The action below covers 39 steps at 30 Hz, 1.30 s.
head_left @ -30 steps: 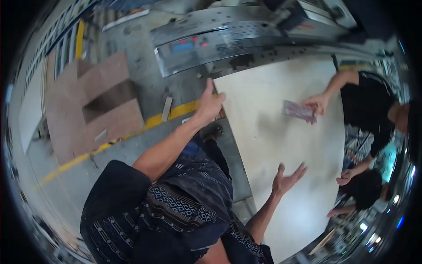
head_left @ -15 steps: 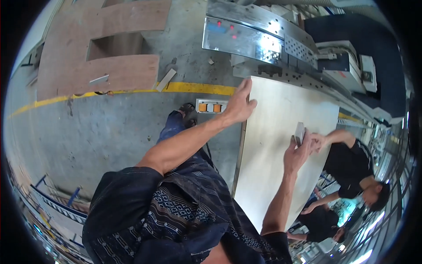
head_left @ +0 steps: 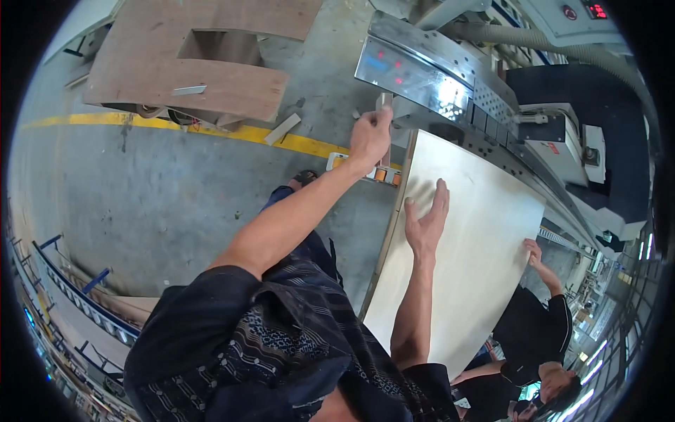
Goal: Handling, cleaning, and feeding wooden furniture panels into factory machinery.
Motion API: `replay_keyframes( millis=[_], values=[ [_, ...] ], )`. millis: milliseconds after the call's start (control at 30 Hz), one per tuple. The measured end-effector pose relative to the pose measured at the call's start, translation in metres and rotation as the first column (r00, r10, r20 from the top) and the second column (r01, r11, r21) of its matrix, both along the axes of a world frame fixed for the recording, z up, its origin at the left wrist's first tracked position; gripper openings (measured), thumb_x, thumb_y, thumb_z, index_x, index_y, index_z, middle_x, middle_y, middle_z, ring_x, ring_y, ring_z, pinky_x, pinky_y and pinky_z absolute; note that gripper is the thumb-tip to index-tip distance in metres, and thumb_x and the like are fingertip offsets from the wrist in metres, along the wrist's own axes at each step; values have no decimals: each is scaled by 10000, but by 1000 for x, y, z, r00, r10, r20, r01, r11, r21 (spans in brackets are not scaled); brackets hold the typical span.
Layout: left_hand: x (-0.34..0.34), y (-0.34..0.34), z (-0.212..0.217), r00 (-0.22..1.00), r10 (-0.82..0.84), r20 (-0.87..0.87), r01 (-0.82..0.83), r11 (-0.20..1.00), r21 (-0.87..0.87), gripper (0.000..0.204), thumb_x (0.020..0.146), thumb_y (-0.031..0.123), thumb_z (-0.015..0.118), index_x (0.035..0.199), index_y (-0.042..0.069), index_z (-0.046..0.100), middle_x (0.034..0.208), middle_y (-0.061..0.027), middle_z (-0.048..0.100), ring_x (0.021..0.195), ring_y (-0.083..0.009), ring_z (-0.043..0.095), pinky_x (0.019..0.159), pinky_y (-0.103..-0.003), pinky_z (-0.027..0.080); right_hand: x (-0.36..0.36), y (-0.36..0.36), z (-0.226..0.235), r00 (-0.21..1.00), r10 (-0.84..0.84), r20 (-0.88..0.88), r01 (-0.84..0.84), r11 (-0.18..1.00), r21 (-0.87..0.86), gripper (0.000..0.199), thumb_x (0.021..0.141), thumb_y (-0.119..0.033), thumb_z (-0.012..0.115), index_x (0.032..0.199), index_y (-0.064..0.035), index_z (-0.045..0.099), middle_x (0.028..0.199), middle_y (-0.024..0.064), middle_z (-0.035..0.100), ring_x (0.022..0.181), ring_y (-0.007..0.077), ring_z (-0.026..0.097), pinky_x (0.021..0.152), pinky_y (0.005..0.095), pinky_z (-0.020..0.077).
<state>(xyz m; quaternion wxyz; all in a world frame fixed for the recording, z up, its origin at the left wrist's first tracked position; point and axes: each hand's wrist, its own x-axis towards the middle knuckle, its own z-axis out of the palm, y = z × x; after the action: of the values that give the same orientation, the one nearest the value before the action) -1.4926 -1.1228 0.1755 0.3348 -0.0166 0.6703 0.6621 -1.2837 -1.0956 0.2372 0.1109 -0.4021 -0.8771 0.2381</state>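
Note:
My left hand (head_left: 371,143) is closed around a narrow strip (head_left: 384,156), pale at its upper end and brownish below. It is held off the far left corner of a large pale wooden panel (head_left: 467,218). Over that panel, near its left edge, my right hand (head_left: 426,219) is open with fingers and thumb spread. A shadow falls beside its fingers; whether the fingertips touch the surface I cannot tell. A co-worker's hand (head_left: 534,250) rests at the panel's right edge.
A metal machine bed (head_left: 415,70) with a control box (head_left: 566,21) lies beyond the panel. At far left stands a brown board stack (head_left: 155,77). Rollers (head_left: 380,174) lie near my foot, and a loose offcut (head_left: 283,130) is on the floor. Two people in dark shirts are at right.
The flat piece between my right hand and the co-worker's hand is gone from there. My left hand has left the panel corner and holds a strip. My right hand has moved left and opened.

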Motion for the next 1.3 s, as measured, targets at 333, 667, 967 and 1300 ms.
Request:
replay_keyframes(
  millis=[333,667,967,1300],
  values=[
    [38,82,-33,988,-22,-151,-1,988,-155,589,986,444,374,900,-41,699,884,-294,667,910,-475,634,830,-496,486,14,-1,-43,978,-106,177,67,974,215,829,875,-479,570,1515,-38,284,1589,249,179,1478,435,114,1177,583,86],
    [62,61,-10,994,-34,-103,41,997,67,549,959,458,492,1097,-48,654,802,-122,659,777,-170,567,738,-342,458,18,-1,-36,969,-146,197,110,977,183,844,839,-425,609,1515,-48,273,1600,219,168,1485,418,97,1181,578,69],
    [53,72,-12,997,-12,-77,15,999,46,497,931,427,522,917,-53,648,807,-93,656,764,-150,568,721,-345,470,16,5,-34,973,-125,194,95,983,160,848,833,-424,620,1497,-9,294,1579,271,177,1475,452,98,1168,608,59],
    [24,89,-35,988,-72,135,51,987,152,467,941,386,525,985,-53,679,878,-95,672,866,-153,577,806,-326,469,17,7,-32,976,-117,183,89,984,158,849,824,-406,613,1503,-22,279,1584,252,177,1478,439,94,1173,594,54]
  ],
)
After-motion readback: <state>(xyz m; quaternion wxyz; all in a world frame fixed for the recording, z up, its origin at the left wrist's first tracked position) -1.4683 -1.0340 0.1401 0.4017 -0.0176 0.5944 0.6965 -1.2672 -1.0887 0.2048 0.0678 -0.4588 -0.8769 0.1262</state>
